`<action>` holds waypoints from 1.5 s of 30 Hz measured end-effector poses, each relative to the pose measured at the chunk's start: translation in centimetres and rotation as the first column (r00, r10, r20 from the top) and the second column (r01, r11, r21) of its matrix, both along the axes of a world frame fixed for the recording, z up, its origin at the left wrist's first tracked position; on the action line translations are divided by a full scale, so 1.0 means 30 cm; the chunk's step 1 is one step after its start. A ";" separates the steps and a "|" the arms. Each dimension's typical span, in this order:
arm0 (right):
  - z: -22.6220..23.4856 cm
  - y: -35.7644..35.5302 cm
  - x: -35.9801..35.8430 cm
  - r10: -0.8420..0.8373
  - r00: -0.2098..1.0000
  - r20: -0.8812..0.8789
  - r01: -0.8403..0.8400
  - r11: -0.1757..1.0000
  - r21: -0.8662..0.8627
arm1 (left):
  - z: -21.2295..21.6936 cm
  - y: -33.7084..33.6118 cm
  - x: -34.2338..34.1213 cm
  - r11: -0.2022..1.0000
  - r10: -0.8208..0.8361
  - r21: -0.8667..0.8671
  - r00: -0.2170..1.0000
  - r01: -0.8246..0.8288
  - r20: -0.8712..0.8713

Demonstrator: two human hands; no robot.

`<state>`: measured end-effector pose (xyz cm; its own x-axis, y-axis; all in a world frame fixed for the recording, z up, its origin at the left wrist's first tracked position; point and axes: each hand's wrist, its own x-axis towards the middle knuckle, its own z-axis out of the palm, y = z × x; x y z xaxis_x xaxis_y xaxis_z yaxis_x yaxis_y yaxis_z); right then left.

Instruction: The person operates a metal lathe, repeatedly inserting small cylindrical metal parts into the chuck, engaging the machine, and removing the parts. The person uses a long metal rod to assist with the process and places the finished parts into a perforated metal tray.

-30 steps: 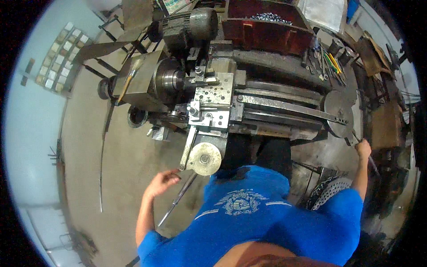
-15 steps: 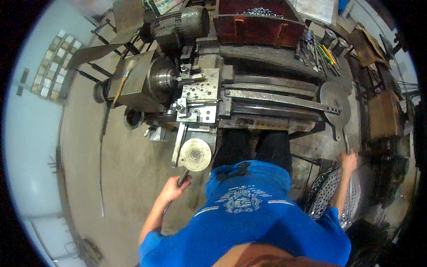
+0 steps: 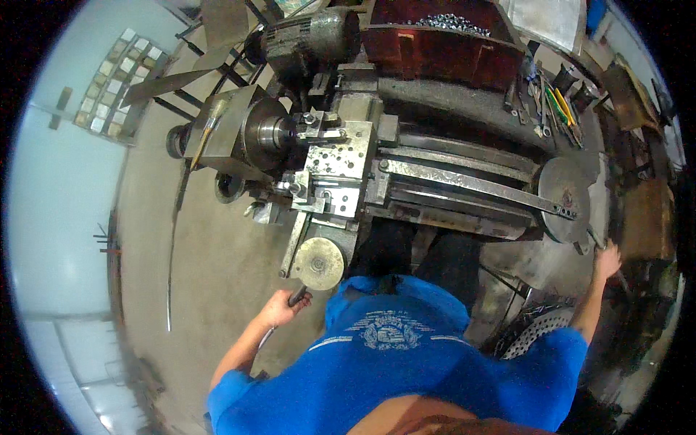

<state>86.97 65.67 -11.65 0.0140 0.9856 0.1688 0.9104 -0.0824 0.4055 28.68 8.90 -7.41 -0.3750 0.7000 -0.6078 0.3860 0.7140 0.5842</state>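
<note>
My left hand (image 3: 281,307) is closed around a short dark lever (image 3: 296,294). That lever sticks out of a small round disc (image 3: 319,264) at the front of a lathe-like machine. Out to the right, my right hand (image 3: 607,261) grips a metal lever (image 3: 596,239) on a large round plate (image 3: 566,197). A long flat bar (image 3: 467,183) links this plate to the drilled metal slide (image 3: 337,156). At the slide's left, a round chuck (image 3: 270,135) faces the tool holders (image 3: 319,132). Whether the chuck holds a workpiece is too small to tell.
An electric motor (image 3: 312,42) stands behind the chuck. Farther right is a dark red box (image 3: 435,54) of small metal parts (image 3: 457,25). Hand tools (image 3: 554,109) lie on the bench at the far right. A brush (image 3: 210,123) rests on the headstock; a perforated metal basket (image 3: 540,330) stands below right.
The right hand has swung outward to the right, turning its lever and the large plate with it. My left hand keeps its grip on the short lever. The whole view has shifted slightly.
</note>
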 end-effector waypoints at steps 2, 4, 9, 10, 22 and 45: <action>0.066 0.052 -0.128 -0.093 0.995 0.021 0.092 0.996 0.022 | -0.008 -0.001 -0.009 0.998 -0.013 0.055 0.987 0.004 0.162; 0.071 0.069 -0.152 -0.127 0.992 -0.005 0.127 0.990 0.065 | 0.050 0.030 -0.042 0.998 -0.029 0.067 0.929 0.005 0.370; -0.077 -0.032 -0.034 0.171 0.974 -0.145 -0.122 0.947 0.297 | -0.030 -0.024 -0.329 0.962 0.238 0.052 0.921 -0.266 0.310; -0.095 -0.074 -0.043 0.209 0.959 -0.189 -0.135 0.930 0.343 | -0.119 -0.048 -0.445 0.967 0.236 0.082 0.969 -0.241 0.075; -0.139 -0.503 -0.224 0.049 0.784 -0.619 -0.103 0.993 -0.051 | -0.500 0.096 -0.971 0.988 -0.087 -0.142 0.543 -0.059 -0.835; 0.584 -0.605 -1.942 0.691 -0.333 -0.642 -0.921 -0.092 0.378 | 0.255 -0.190 -0.940 0.892 0.446 0.361 0.396 -0.274 -0.802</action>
<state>28.71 47.51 5.88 -0.8784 0.0397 0.4763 -0.1453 0.9272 -0.3453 0.48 3.20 0.26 -0.8728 0.4103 0.2645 0.4697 0.8534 0.2259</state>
